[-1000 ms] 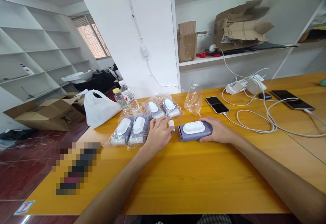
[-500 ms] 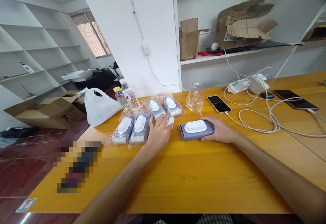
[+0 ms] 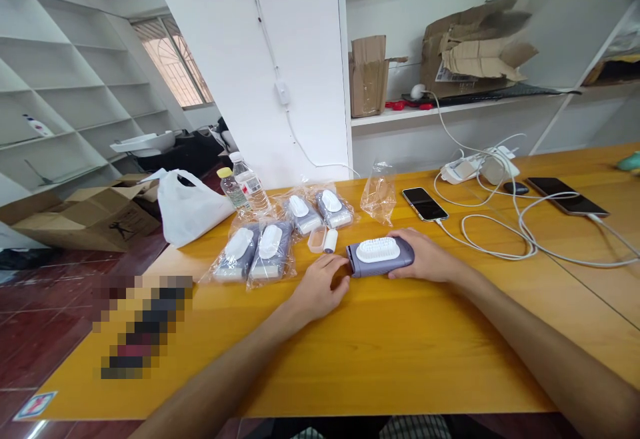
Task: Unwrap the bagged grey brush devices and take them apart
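Note:
My right hand [image 3: 415, 256] is wrapped round the right end of a grey-purple brush [image 3: 377, 256] with an oval white bristle pad facing up. My left hand [image 3: 323, 287] is at the brush's other end, thumb and fingers apart, with fingertips at or just touching its left edge; nothing shows inside it. Just beyond, a small white cylinder [image 3: 331, 241] stands beside a small clear plastic cup [image 3: 317, 240]. To the left lie several similar brushes [image 3: 271, 252] in clear plastic bags.
Two plastic bottles [image 3: 251, 189] and a white plastic bag [image 3: 187, 209] stand at the back left. A crumpled clear bag [image 3: 379, 196], a phone [image 3: 425, 204], tangled white cables [image 3: 500, 251] and a tablet [image 3: 567, 195] lie at the back and right. A pixelated patch covers the left.
My left hand has let go of the small white cylinder, leaving it by the clear cup, and has moved right and nearer me to the brush's end. My right hand keeps its hold.

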The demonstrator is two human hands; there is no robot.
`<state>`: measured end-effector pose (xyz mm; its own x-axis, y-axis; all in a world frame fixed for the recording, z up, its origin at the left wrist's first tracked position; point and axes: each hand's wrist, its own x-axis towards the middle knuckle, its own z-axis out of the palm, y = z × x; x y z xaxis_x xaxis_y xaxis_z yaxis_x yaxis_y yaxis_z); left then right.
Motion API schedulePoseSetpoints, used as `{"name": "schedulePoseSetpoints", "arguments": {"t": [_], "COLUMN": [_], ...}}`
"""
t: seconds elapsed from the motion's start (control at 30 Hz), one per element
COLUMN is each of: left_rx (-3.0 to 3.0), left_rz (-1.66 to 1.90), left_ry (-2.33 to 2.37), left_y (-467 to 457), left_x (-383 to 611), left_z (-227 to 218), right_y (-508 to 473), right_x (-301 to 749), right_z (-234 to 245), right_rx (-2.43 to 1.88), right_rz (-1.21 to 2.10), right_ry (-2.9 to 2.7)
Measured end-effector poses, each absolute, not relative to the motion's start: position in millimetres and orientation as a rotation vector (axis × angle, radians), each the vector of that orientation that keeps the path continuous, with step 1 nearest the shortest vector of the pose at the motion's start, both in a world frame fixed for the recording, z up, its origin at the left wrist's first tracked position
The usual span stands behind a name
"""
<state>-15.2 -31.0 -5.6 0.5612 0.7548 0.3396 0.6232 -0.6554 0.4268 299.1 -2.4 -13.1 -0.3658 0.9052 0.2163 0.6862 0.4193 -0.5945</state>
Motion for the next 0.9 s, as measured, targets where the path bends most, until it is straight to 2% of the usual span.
{"name": "schedulePoseSetpoints", "arguments": {"t": [0.2, 0.4, 0.63, 0.9], "left_rx": [2.653, 2.718, 2.744, 2.726], "left_rz": [0.505, 0.442, 0.431, 0.29], "left_ry": [1.154, 1.167, 1.277, 1.515], "left_y": [-28, -31, -42, -79], "left_x": [-22, -22, -26, -40], "left_z": [-4, -10, -14, -16], "right_y": [-4, -8, -29, -103], "right_x": [297, 296, 319, 326], "right_z": [-15, -17, -21, -57], "right_rx": [-1.365, -1.38, -1.312, -1.719], "right_rz": [0.537, 0.563, 0.773, 0.112], "right_ry": [-2.185, -2.148, -1.997, -2.111]}}
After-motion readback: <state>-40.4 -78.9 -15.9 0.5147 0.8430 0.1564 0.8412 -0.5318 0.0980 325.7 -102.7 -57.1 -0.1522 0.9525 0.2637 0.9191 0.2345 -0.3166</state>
